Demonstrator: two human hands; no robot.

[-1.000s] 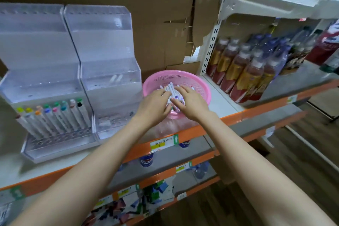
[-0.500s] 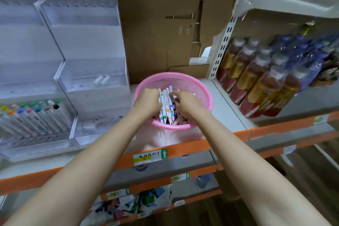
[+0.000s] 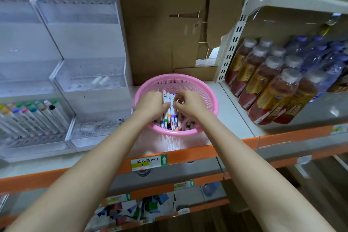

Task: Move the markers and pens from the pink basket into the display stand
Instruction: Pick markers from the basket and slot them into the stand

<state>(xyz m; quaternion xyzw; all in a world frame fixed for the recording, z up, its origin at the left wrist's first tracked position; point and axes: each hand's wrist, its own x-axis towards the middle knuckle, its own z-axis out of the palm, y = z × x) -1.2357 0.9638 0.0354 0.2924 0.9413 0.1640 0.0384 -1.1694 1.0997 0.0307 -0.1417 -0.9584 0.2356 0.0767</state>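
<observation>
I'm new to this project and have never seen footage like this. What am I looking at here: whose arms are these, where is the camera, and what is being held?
There is no machine here: these are a person's two bare arms, filmed by one wide-angle camera worn on the head, looking forward and down, so the picture bends at the edges. The left hand and right hand are both inside a pink basket on a shop shelf, fingers curled round a bunch of markers and pens gathered between them. To the left stands the clear display stand; a row of markers already sits in the lowest tier of its left half. To the right are bottled drinks, and cardboard lines the back.
</observation>
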